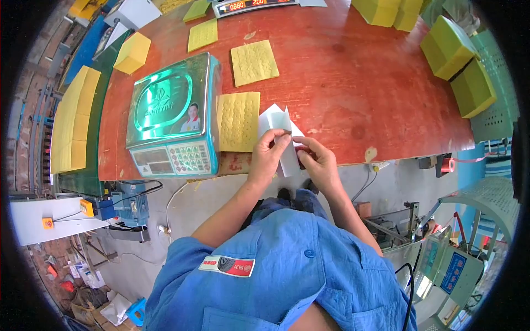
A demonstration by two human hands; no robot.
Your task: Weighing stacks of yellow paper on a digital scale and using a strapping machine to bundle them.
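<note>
Squarely at the near edge of a red-painted wooden counter point(353, 88), its surface scuffed with pale worn spots, a folded piece of white paper point(288, 163) stands between both hands, its pointed flaps up and its lower end hanging past the rim. The left hand point(269, 153) has a narrow grip, thumb and finger pinching the paper; the right hand point(321, 163) has its fingertips close together at the other side, though I cannot tell whether that grip closes on it. Just left lies an embossed yellow square sheet point(238, 122), beside a teal weighing scale with a shiny steel pan point(171, 99); more such squares lead toward a second scale with glowing red digits point(255, 5) at the far side. Thick yellow paper blocks point(446, 48) stand by the counter's right end, near perforated grey metal point(494, 122), and a long row of yellow stacks point(76, 121) fills a dark green ledge point(105, 118) on the left. Below, the grey floor point(204, 193) carries trailing cables, with a blue motor point(132, 203) leftward, machinery rightward, and a blue plastic crate point(137, 311) among lower-left clutter.
</note>
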